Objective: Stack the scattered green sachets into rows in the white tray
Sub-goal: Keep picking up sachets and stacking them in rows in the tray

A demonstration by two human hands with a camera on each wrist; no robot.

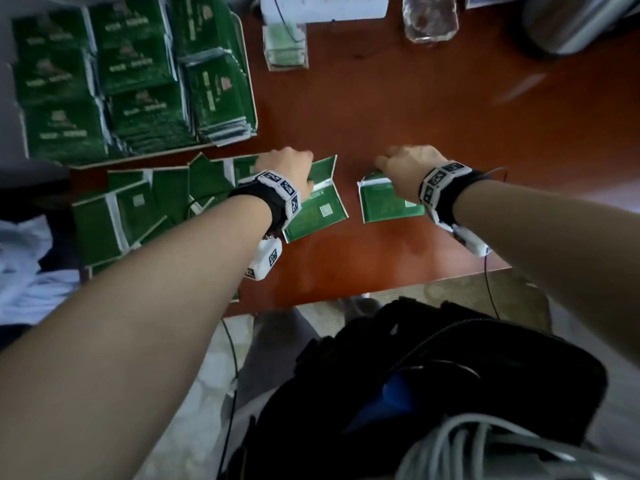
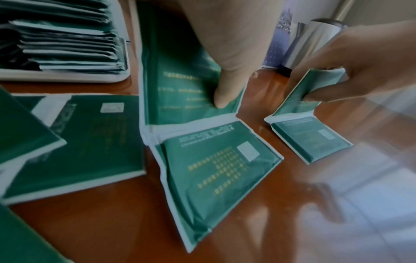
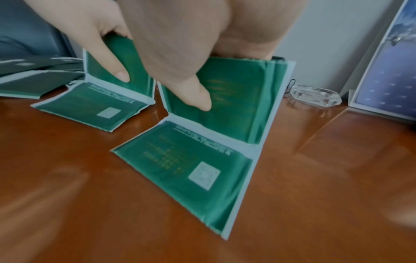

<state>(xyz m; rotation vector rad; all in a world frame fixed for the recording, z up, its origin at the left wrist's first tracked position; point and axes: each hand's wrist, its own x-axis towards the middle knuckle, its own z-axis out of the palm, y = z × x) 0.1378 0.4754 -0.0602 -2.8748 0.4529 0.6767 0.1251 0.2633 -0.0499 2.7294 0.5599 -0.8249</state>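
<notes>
The white tray (image 1: 248, 69) at the far left holds rows of stacked green sachets (image 1: 135, 64). In front of it, scattered sachets (image 1: 138, 209) lie overlapping on the brown table. My left hand (image 1: 284, 164) grips the raised half of a folded pair of joined sachets (image 1: 320, 202), thumb (image 2: 223, 92) on its face; the lower half (image 2: 216, 169) lies flat. My right hand (image 1: 408, 168) grips a second folded pair (image 1: 388, 204) the same way, thumb (image 3: 198, 97) on the raised half (image 3: 238, 99) and the other half (image 3: 191, 165) on the table.
A clear holder (image 1: 285, 46), white box (image 1: 322, 5), glass ashtray (image 1: 429, 19) and metal canister (image 1: 571, 26) stand along the back. The table's front edge (image 1: 381, 291) runs just below my wrists, with a black bag (image 1: 450, 393) beneath it. White cloth (image 1: 24, 271) lies at the left.
</notes>
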